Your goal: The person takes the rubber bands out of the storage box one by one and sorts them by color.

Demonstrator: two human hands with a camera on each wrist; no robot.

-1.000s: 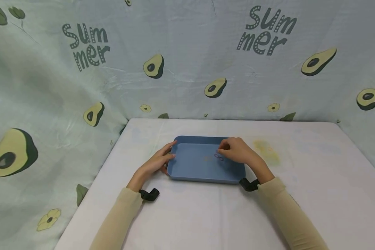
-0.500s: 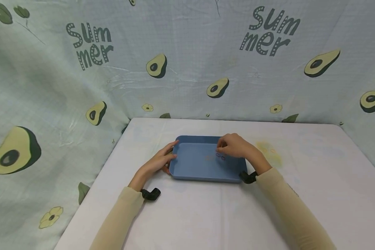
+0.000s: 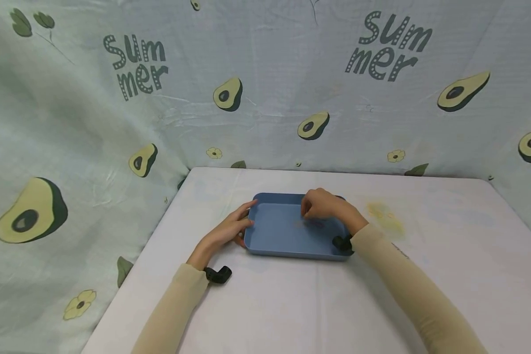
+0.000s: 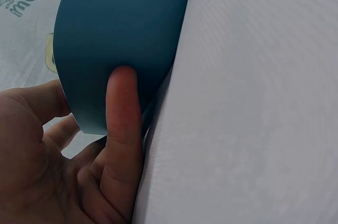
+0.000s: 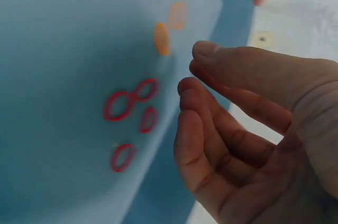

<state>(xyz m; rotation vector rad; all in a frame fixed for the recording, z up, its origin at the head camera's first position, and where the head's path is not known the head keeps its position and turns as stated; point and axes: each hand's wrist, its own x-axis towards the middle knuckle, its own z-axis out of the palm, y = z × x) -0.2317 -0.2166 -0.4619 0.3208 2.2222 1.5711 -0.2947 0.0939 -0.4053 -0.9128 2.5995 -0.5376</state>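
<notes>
A shallow blue tray (image 3: 279, 236) lies on the white-covered table. My left hand (image 3: 227, 230) grips its left end, the thumb (image 4: 124, 102) over the rim and the other fingers on the outer side. Above the right half of the tray hovers my right hand (image 3: 320, 204), thumb and fingers bent loosely towards each other with nothing visible between them. Several small red rings, like thin rubber bands (image 5: 119, 106), lie on the tray floor beside its fingertips. Two orange bands (image 5: 161, 39) lie a little apart from the red ones. In the head view the right hand partly covers the bands.
The tray has a low raised rim (image 3: 292, 255). A white cloth (image 3: 270, 305) covers the table and shows a yellowish patch (image 3: 386, 218) right of the tray. Behind stands a pale curtain (image 3: 265, 59) printed with avocados. Each wrist carries a black camera mount (image 3: 218, 275).
My right hand has moved left over the tray, now covering most of the red bands in the head view. The left hand keeps its grip. The head view has shifted slightly.
</notes>
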